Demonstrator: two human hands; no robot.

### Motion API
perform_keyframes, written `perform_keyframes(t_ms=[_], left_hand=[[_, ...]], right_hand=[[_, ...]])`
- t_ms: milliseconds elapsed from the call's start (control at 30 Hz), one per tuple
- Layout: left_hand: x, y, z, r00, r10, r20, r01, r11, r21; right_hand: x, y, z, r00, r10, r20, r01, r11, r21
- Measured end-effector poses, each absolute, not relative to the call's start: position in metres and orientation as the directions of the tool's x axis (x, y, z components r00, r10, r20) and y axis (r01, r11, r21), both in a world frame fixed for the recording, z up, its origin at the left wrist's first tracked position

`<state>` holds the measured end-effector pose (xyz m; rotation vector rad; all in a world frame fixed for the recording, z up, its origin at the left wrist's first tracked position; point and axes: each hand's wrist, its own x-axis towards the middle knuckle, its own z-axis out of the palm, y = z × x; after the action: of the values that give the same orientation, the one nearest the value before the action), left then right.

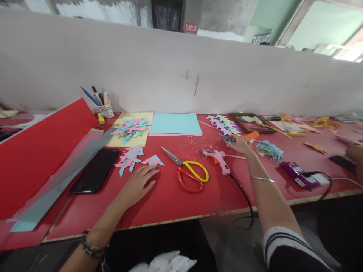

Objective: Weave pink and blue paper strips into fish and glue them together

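My left hand (pixel 141 183) lies palm down on the red table with its fingers stretched out. Its fingertips touch or nearly touch a small folded pink-and-blue paper piece (pixel 153 160). My right hand (pixel 240 145) reaches across to the far side, at a dark, wiry-looking bundle (pixel 230 139) beside zigzag folded paper strips (pixel 224 124). Its fingers are too blurred and hidden to show whether they grip the bundle. Between my hands lie scissors (pixel 189 172) with one yellow and one red handle, blades pointing away, and a pink glue gun (pixel 217 156) on its side.
Woven paper pieces (pixel 130 156) and a phone (pixel 95 170) lie left, near a paper-strip pile (pixel 132 128). Blue sheets (pixel 176 124) are at the back. A red board (pixel 45 155) leans left. A purple power strip (pixel 300 175) and another person's hand (pixel 354 155) are right.
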<state>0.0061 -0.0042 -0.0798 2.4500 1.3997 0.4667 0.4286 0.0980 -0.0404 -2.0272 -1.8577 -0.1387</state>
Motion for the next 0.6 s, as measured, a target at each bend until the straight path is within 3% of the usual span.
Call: perform_keyframes(t_ms=[133,200,300,367,467,600], left_hand=[[0.009,-0.006,-0.073,0.414,0.889,0.194,0.753,-0.455,0.475],[0.014,-0.009,-0.066,0.341,0.911,0.233,0.689,-0.411,0.597],[0.026,-0.013,-0.05,0.247,0.959,0.14,0.382,-0.229,0.896],[0.036,-0.014,-0.04,0.233,0.973,0.002,0.076,-0.02,0.997],[0.052,-0.011,-0.027,0.24,0.951,-0.193,-0.252,0.253,0.934],[0.064,-0.01,-0.022,0.276,0.888,-0.368,-0.379,0.453,0.807]], right_hand=[[0.4,0.092,-0.023,0.131,0.938,0.321,0.974,-0.062,-0.217],[0.378,0.085,-0.013,0.097,0.939,0.329,0.975,-0.023,-0.222],[0.335,0.066,0.0,-0.01,0.945,0.327,0.959,0.102,-0.265],[0.303,0.048,0.004,-0.157,0.938,0.31,0.905,0.262,-0.334],[0.256,0.02,0.003,-0.342,0.906,0.249,0.797,0.42,-0.433],[0.219,-0.002,-0.002,-0.486,0.861,0.15,0.712,0.49,-0.502]])
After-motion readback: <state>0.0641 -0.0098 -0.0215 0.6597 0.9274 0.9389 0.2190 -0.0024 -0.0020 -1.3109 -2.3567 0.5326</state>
